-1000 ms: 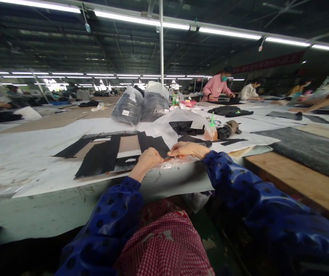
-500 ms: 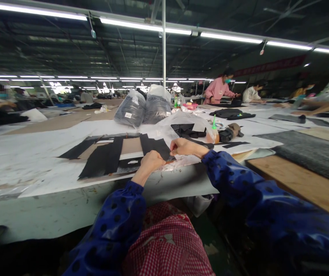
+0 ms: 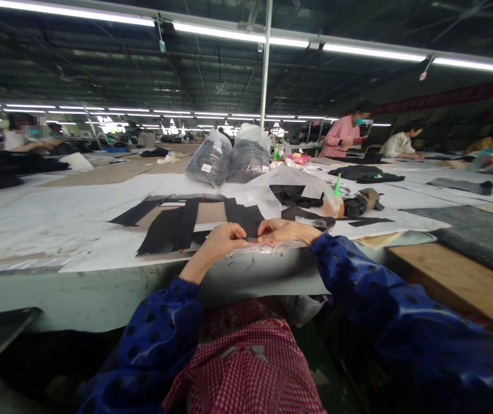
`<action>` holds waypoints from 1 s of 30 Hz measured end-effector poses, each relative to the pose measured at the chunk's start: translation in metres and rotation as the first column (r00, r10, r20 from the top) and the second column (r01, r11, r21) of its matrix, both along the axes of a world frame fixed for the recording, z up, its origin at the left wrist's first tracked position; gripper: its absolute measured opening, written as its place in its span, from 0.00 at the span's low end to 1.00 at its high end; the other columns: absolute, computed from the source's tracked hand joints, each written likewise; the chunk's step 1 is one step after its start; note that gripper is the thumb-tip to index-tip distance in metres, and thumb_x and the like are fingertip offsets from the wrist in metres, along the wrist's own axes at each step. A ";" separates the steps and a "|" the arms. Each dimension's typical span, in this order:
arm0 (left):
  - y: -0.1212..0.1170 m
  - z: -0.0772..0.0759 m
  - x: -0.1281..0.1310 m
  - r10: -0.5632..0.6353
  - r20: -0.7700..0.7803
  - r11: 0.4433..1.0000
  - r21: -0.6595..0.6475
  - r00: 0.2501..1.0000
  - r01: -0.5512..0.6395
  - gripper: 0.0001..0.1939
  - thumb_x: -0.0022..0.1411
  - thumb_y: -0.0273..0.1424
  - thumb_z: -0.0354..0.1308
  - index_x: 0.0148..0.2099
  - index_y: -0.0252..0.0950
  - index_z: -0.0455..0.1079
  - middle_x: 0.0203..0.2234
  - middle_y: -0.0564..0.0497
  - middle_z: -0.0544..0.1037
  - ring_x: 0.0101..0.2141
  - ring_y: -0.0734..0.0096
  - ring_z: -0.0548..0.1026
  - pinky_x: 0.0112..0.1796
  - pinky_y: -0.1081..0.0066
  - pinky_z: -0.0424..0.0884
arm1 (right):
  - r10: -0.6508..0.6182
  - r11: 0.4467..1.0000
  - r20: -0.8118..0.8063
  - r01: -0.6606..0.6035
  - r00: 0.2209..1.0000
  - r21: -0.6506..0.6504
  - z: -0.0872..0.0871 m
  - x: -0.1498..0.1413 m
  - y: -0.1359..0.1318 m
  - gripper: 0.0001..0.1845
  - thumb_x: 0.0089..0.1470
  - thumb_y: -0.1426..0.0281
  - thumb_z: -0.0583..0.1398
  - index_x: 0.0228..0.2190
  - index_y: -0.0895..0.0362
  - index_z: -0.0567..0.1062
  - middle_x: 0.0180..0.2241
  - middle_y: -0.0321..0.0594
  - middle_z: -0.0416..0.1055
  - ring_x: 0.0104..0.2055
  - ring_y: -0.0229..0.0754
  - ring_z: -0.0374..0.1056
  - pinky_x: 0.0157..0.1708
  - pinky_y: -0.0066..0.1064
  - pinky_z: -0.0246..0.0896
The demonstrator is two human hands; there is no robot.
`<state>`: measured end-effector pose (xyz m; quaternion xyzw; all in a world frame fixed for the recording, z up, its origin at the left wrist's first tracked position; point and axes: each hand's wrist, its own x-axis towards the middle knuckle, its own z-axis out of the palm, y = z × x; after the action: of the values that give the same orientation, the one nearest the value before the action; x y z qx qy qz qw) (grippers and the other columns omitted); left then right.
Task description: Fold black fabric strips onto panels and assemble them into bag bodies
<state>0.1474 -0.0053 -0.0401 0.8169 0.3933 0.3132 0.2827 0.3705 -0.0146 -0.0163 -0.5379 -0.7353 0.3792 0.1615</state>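
The left hand [image 3: 223, 239] and right hand [image 3: 284, 231] curl their fingers by a black piece [image 3: 245, 214] just beyond them; whether either grips it is unclear.

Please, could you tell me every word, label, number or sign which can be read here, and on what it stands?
"CARPISA", creased mid-word: right-hand translucent, bulging plastic bag.
"ISA", partial: left-hand translucent, bulging plastic bag.
Too small to read: small white rectangular label on the left-hand bag.
Too blurred to read: long red banner in the background.
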 end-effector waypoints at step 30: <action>0.011 0.019 0.023 0.121 -0.289 0.961 -0.204 0.950 -0.185 0.06 0.43 0.28 0.62 0.18 0.33 0.71 0.11 0.56 0.62 0.18 0.73 0.61 0.22 0.70 0.52 | -0.051 0.991 0.275 0.082 0.960 -0.105 0.020 -0.029 0.007 0.16 0.51 0.66 0.66 0.21 0.61 0.68 0.16 0.30 0.61 0.20 0.30 0.56 0.21 0.23 0.52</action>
<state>0.1701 0.0054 -0.0215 0.7810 0.5247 0.1708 0.2925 0.3418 -0.0075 0.0041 -0.6177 -0.7088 0.3383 0.0405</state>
